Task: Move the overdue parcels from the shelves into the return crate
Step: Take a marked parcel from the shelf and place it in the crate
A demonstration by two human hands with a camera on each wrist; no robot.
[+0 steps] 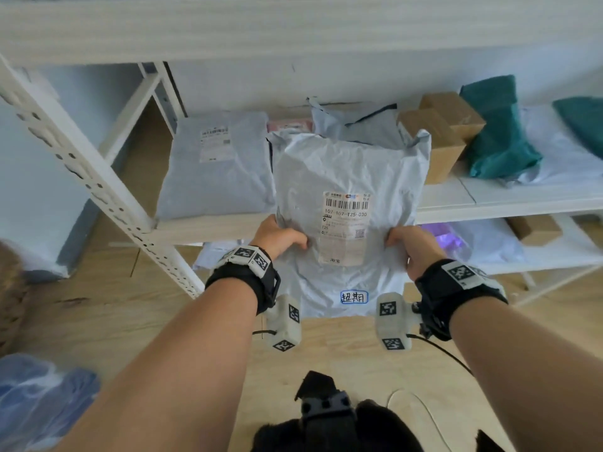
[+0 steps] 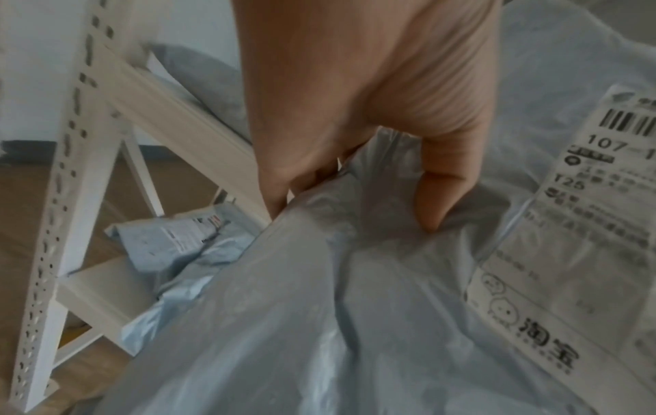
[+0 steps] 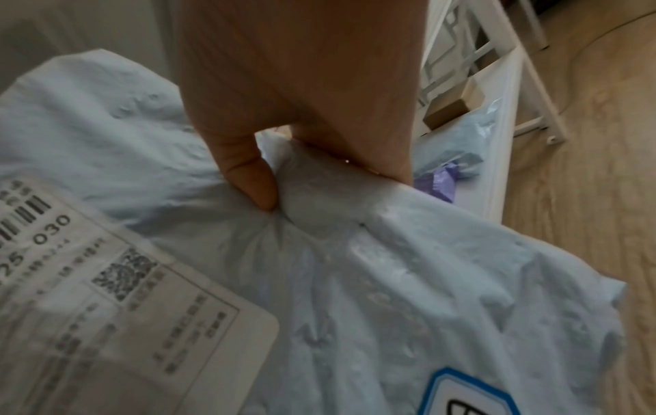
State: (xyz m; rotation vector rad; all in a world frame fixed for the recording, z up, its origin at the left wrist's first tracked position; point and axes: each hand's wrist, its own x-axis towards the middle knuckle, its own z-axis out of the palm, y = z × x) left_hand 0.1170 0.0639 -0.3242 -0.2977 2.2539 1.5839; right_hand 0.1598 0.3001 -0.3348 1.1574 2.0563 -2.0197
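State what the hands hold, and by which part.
Both hold one grey mailer parcel: left hand pinches its left edge, right hand its right edge, both beside the shipping label.

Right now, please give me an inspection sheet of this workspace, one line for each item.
Surface: white shelf, with a lower shelf beneath.
Job's things: grey parcel with shipping label and blue-framed sticker, held in front of the shelf; return crate not seen.
Clutter: grey mailer, two cardboard boxes, green bags, purple bag.
Grips: left hand pinches the parcel's left edge; right hand pinches its right edge.
Cables: black cable from the right wrist camera.
Surroundings: wooden floor, white upright.
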